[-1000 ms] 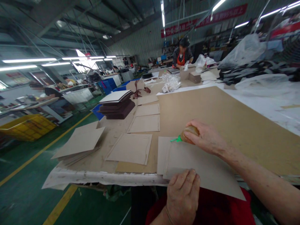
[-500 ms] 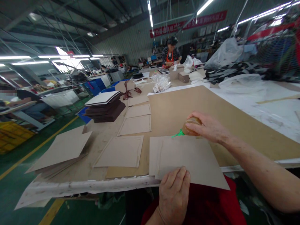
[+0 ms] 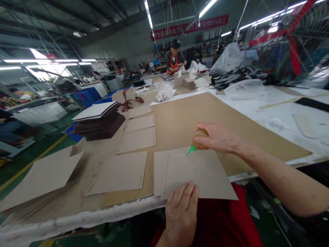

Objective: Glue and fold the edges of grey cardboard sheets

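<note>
My right hand [image 3: 218, 139] is wrapped round a small brown glue bottle [image 3: 198, 144] whose green nozzle [image 3: 189, 150] touches the far edge of a grey cardboard sheet [image 3: 195, 173]. A thin line of glue runs left from the nozzle. My left hand [image 3: 181, 212] lies on the near edge of that sheet, fingers flat and pressed down, holding it at the table's front edge. The sheet overhangs the edge above my red clothing. A second grey sheet lies under it, showing at the left.
More grey sheets [image 3: 120, 173] lie in a row to the left, on a large brown board [image 3: 205, 113]. A loose pile of sheets [image 3: 41, 176] sits far left, a dark stack [image 3: 99, 120] behind. Another person [image 3: 175, 60] works at the table's far end. Plastic bags [image 3: 244, 89] lie right.
The camera has swung right, so everything shifted left in view. My right hand with the bottle has moved slightly left along the sheet's far edge, leaving a glue line. My left hand stays put.
</note>
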Motion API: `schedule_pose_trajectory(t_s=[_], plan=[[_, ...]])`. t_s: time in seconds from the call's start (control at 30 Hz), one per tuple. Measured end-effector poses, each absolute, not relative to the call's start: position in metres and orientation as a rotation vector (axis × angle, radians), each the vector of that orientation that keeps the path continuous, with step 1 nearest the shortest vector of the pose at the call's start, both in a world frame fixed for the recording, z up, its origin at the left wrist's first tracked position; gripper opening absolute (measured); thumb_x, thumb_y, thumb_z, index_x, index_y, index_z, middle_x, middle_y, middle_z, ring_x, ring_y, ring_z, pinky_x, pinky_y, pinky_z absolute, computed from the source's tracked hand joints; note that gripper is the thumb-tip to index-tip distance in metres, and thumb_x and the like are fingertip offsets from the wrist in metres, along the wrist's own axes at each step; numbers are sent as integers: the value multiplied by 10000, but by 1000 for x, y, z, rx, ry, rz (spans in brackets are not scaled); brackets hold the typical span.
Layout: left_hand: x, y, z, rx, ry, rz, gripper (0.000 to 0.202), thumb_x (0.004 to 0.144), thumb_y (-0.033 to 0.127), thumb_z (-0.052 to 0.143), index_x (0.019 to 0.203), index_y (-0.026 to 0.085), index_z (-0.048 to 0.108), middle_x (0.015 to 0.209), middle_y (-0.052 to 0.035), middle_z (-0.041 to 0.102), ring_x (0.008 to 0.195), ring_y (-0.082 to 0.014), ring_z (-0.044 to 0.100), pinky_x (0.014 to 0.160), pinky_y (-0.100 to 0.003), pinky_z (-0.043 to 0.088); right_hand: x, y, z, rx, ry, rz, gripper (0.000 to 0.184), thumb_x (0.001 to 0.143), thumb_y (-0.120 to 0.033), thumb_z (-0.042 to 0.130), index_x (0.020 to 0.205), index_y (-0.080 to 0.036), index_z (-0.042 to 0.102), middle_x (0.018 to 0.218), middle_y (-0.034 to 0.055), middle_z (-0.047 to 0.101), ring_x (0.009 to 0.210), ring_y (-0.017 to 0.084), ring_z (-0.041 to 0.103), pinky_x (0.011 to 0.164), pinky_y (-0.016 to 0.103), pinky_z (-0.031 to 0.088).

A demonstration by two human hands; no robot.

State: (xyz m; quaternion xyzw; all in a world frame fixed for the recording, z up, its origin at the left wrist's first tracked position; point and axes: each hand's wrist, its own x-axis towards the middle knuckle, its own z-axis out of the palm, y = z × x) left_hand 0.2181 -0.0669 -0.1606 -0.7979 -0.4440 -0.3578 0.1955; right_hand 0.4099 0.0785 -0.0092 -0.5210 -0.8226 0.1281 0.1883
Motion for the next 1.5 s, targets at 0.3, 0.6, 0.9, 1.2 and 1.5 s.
schedule_pose_trajectory(t_s=[0.3,0.6,0.9,1.2,1.5], plan=[[217,-68,-158,-2276,-1272,-975,367,1025,166,341,1113,189,696,1147,-18,731,1020,-173,651,879,-339,443,479,66,-11,-1698,-2141,347,281,819,-482,540,905,-232,634,749,51,655,697,237,575,610,342,363],[216,-65,-162,-2295,-1260,-1004,386,1035,181,320,1099,190,700,1143,-9,736,1023,-171,651,905,-332,420,493,57,-18,-1750,-2019,398,330,834,-520,538,933,-227,652,756,69,668,689,239,589,611,353,381],[219,-66,-159,-2233,-1249,-1045,353,1023,163,356,1063,192,706,1099,-1,748,975,-164,662,854,-330,438,424,74,-30,-1473,-2087,424,224,844,-423,547,902,-227,637,853,38,689,771,210,601,662,316,402],[216,-65,-159,-2252,-1234,-1018,371,1022,164,338,1089,190,702,1114,-21,744,998,-174,660,871,-337,448,394,84,-31,-1390,-2125,523,181,838,-367,548,906,-216,621,898,42,677,811,202,593,678,301,394],[215,-64,-155,-2321,-1254,-989,347,987,105,378,1106,194,692,1122,-14,737,1015,-174,653,890,-328,450,482,65,-24,-1639,-2026,462,294,823,-476,548,943,-222,636,753,26,642,701,198,570,604,307,366]])
